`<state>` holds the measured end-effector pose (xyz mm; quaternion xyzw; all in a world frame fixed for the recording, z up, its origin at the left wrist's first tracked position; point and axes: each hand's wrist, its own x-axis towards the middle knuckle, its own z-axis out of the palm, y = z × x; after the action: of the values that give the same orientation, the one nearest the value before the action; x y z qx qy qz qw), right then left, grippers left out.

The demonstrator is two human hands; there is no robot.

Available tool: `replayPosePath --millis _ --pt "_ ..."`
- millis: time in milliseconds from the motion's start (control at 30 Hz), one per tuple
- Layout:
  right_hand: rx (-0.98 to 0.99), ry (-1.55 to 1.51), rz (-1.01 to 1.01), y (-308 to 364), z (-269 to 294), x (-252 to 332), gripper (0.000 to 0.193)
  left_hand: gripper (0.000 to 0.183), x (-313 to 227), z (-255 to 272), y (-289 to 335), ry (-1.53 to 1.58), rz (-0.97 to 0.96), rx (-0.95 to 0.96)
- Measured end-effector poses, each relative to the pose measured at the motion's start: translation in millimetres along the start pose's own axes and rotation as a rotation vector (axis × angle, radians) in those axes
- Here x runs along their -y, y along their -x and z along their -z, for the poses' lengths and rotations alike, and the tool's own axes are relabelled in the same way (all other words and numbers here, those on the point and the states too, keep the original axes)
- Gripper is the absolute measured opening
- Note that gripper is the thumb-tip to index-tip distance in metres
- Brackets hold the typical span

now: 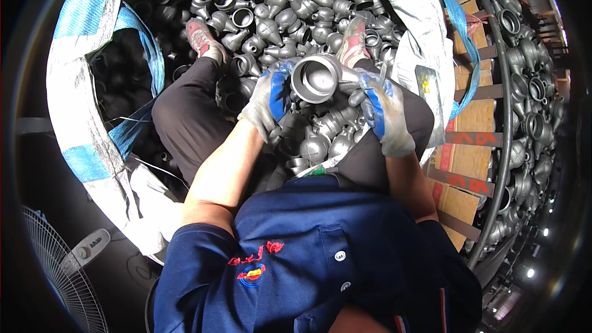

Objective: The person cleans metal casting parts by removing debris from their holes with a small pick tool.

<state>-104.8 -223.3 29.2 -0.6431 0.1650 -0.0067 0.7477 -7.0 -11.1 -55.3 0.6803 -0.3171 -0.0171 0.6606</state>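
A grey fitting [316,79] with a wide round mouth and a narrowing neck is held up between my two hands, its open mouth facing up and left. My left hand [272,98], in a white-and-blue coated work glove, is closed on the fitting's left rim. At the neck end, my right hand [381,108], gloved alike, has its fingers bent round the fitting. A thin blade-like strip [383,73] sticks up from the right glove; its lower part is hidden. Beneath both hands lie many similar grey fittings [316,147].
A large white woven bag [68,95] with blue straps surrounds the heap and my outstretched legs. To the right, a metal-framed crate [505,142] with cardboard lining [468,148] holds more fittings. At the lower left stands a fan [58,265]. My shoes [203,38] rest among the fittings.
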Motion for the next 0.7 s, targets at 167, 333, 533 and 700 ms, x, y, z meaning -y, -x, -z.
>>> replayPosePath --millis 167,333,533,700 --pt "-0.112 0.104 -0.011 6 -9 1 0.024 0.024 -7 -6 -7 0.869 0.848 -0.191" --pt "-0.086 0.092 -0.012 6 -12 5 0.023 0.03 -26 -7 -5 0.725 0.823 -0.125" --pt "-0.05 0.064 -0.062 10 -15 13 0.023 0.036 -31 -8 -8 0.602 0.829 -0.163" --pt "-0.05 0.106 -0.019 11 -18 12 0.025 0.034 -25 -2 -5 0.633 0.87 -0.094"
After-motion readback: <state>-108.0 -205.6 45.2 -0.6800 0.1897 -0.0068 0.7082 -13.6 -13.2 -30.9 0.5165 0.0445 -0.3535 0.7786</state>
